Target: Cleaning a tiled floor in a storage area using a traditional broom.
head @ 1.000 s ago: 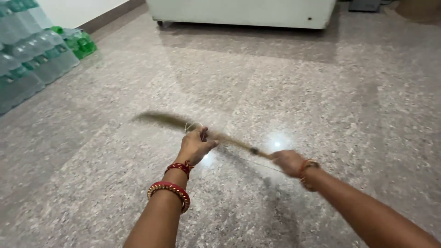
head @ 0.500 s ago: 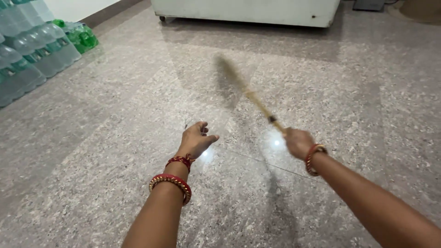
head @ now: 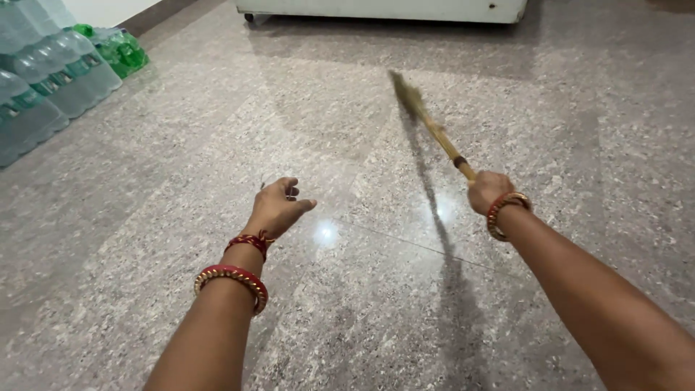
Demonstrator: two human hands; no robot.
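Item one, nearest me: my left hand, empty, fingers loosely spread and slightly curled, hovering over the floor, well to the left of the broom. On that forearm I log red-and-gold bangles and a red thread band at the wrist.

Item two: my right hand, closed in a fist around the near end of the broom's handle, one red-and-gold bangle behind it.

Item three: the broom, a thin tan stick with a dark band just above my grip, slanting away and leftward to a blurred bristle tuft held off the speckled polished stone floor.

Item four, far left of the broom: stacked packs of clear water bottles, green bottles beyond them.

Item five, farthest, beyond the broom: a white cabinet base.
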